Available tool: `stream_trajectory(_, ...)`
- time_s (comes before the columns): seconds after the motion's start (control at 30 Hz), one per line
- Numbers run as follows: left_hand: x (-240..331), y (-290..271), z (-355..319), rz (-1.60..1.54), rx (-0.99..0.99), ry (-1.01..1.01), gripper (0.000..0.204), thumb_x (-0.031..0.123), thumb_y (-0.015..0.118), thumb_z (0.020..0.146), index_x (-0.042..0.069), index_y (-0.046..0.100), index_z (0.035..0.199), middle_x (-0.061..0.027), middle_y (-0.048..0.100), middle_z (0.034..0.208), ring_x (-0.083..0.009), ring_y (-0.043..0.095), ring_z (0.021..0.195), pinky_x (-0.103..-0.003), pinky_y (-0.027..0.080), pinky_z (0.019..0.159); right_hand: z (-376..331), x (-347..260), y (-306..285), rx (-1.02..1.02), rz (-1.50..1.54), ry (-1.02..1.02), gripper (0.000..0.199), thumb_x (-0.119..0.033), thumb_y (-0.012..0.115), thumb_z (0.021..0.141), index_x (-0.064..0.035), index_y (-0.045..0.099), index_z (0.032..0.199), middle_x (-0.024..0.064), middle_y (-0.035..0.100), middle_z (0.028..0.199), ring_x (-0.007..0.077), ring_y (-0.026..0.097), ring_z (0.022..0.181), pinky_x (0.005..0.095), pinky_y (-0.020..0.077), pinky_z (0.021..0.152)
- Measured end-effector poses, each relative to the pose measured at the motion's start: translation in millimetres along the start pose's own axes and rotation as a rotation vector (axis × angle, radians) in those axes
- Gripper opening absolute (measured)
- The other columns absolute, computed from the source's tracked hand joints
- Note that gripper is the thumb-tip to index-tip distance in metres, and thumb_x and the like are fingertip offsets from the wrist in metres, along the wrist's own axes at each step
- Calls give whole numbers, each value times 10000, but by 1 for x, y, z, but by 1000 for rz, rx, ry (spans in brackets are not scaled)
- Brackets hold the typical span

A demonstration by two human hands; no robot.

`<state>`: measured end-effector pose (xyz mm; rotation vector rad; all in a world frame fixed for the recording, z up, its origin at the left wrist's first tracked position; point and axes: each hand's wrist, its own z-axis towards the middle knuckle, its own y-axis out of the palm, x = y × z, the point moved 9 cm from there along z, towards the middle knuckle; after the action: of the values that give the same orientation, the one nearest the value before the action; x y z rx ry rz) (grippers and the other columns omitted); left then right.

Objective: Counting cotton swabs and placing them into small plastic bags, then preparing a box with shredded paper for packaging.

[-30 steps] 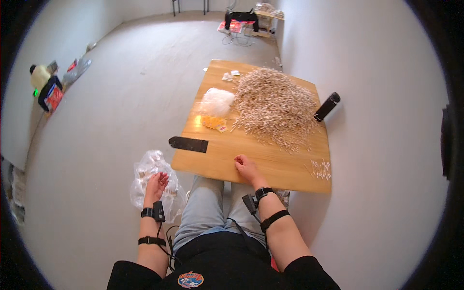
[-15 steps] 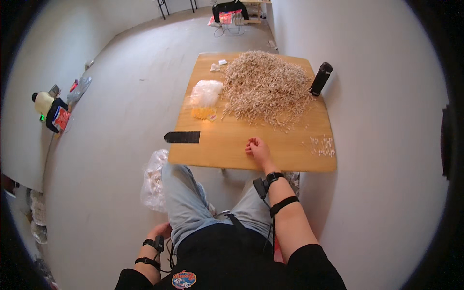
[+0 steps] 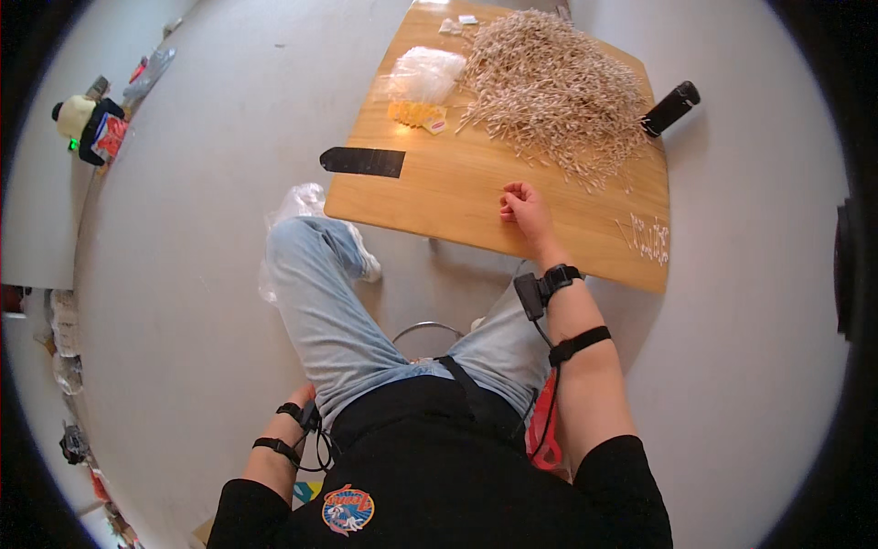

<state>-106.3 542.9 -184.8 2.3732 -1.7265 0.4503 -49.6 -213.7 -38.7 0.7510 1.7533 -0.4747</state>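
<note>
My right hand (image 3: pixel 528 209) rests at the near edge of the wooden table (image 3: pixel 439 201), its fingers curled in; whether anything small is inside them is hidden. Beyond it lies a large heap of cotton swabs (image 3: pixel 558 96) with pale wooden sticks. To its right, a few loose white-tipped swabs (image 3: pixel 649 240) are spread near the table's right corner. My left hand (image 3: pixel 304 394) hangs low beside my left thigh, its fingers hidden by the leg.
Clear plastic bags (image 3: pixel 428 75) and a yellow packet (image 3: pixel 413 114) lie left of the heap. A black strip (image 3: pixel 366 163) juts over the table's left edge. At the right edge stands a black cylinder (image 3: pixel 671 108). A clear plastic bag (image 3: pixel 302 199) is on the floor beside my left knee.
My view has tilted down and turned, so the table sits higher and slanted in the picture. More of my legs and a white shoe show. My right hand stays curled on the table.
</note>
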Motion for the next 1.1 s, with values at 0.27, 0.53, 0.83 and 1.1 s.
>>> stream_trajectory(0.27, 16, -18, 35, -85, -155, -204, 326, 185, 642, 897, 79, 636, 1205, -77, 662, 1189, -214, 608, 1085, -362, 469, 976, 17, 0, 7, -43, -77, 179, 157, -144, 541, 987, -24, 576, 1082, 45, 620, 860, 88, 589, 652, 231, 486, 552)
stream_trajectory(0.53, 43, -24, 46, -175, -324, -448, 354, 174, 648, 886, 71, 625, 1224, -79, 651, 1220, -216, 604, 1100, -364, 469, 978, 7, -10, 15, -105, -76, 530, 155, -112, 529, 1003, -22, 585, 1115, 62, 625, 869, 112, 621, 627, 228, 514, 554)
stream_trajectory(0.83, 82, -79, 30, -126, -400, -596, 387, 162, 654, 873, 62, 613, 1244, -80, 638, 1254, -219, 600, 1117, -367, 470, 979, 10, -6, 19, -102, 29, 638, 161, -88, 520, 1004, -23, 599, 1129, 61, 628, 878, 109, 640, 672, 222, 531, 575)
stream_trajectory(1.1, 123, -173, 61, -15, -341, -614, 416, 151, 660, 862, 53, 602, 1263, -82, 626, 1285, -222, 596, 1132, -370, 471, 981, 8, -5, 20, -74, 66, 537, 164, -108, 528, 1003, -24, 597, 1127, 60, 629, 873, 105, 634, 639, 220, 527, 559)
